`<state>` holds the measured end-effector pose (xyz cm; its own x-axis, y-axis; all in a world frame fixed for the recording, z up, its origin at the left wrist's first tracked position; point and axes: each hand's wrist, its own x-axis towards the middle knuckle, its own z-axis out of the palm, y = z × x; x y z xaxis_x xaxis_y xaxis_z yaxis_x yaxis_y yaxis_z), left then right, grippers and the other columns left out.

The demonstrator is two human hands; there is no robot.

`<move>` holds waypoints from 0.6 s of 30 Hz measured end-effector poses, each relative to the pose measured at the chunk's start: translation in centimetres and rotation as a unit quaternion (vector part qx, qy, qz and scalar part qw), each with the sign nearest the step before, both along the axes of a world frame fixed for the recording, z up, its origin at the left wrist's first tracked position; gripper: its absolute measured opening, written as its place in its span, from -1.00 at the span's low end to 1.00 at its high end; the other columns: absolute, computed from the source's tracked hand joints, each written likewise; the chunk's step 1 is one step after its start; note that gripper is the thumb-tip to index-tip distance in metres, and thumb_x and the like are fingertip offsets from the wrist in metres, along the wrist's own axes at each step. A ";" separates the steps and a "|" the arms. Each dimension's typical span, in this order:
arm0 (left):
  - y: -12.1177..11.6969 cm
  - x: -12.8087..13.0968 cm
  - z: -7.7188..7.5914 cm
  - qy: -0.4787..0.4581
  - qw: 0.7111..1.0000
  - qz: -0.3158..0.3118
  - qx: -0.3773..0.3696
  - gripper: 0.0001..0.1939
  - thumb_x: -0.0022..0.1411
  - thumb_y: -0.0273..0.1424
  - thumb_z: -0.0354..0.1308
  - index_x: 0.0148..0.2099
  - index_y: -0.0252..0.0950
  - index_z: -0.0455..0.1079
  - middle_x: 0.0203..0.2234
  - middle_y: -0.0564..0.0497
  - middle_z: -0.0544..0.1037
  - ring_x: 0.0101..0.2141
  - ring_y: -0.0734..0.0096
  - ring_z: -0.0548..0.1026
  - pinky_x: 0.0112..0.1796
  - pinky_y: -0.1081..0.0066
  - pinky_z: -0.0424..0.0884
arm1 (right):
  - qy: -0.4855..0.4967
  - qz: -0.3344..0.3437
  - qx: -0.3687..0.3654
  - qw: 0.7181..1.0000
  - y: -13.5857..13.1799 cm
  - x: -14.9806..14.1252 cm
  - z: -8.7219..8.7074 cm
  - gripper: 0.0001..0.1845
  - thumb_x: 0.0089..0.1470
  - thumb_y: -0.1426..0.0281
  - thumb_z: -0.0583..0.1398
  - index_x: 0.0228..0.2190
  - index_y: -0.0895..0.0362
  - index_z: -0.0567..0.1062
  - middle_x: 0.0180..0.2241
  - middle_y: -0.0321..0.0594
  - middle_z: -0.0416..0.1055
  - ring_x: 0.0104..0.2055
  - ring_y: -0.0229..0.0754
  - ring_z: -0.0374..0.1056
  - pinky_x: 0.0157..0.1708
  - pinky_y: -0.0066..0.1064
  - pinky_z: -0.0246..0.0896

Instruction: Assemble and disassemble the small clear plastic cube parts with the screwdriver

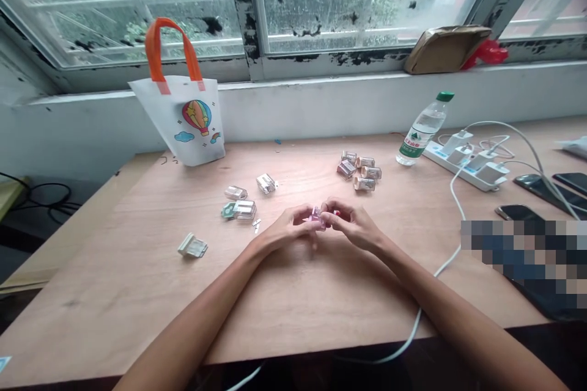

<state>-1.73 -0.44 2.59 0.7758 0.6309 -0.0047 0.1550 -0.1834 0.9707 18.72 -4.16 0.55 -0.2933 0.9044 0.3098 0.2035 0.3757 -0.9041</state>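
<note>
head view | hands (293, 226) pinch pink piece (315, 219) | tabletop (275, 311) spreads between them and front edge (293, 354)

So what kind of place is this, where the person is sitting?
Probably a plain indoor workroom: there's a wooden table by weathered windows, a loaded power strip, and several small clear-cased items laid out.

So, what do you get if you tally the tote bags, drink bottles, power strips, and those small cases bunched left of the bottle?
Tote bag: 1
Drink bottle: 1
Power strip: 1
Small cases in that bunch: 5
Total: 8
</note>
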 end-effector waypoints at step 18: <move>1.4 -0.7 -2.5 0.077 0.956 0.092 0.269 -0.82 0.35 -0.36 0.11 -0.03 -0.28 0.38 -0.37 0.05 0.47 -0.43 0.47 0.39 -0.41 0.46 0.32 | -0.085 -0.025 -0.025 0.996 0.8 -0.6 -1.1 -0.78 0.32 0.22 0.15 -0.16 0.11 0.48 -0.21 -0.21 0.49 -0.20 -0.18 0.40 -0.23 -0.36 0.27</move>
<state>-2.46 1.01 0.14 0.6681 0.6992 0.2544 0.3656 -0.6063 0.7062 18.09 -3.37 -0.52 -0.2922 0.9323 0.2131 0.3719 0.3161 -0.8728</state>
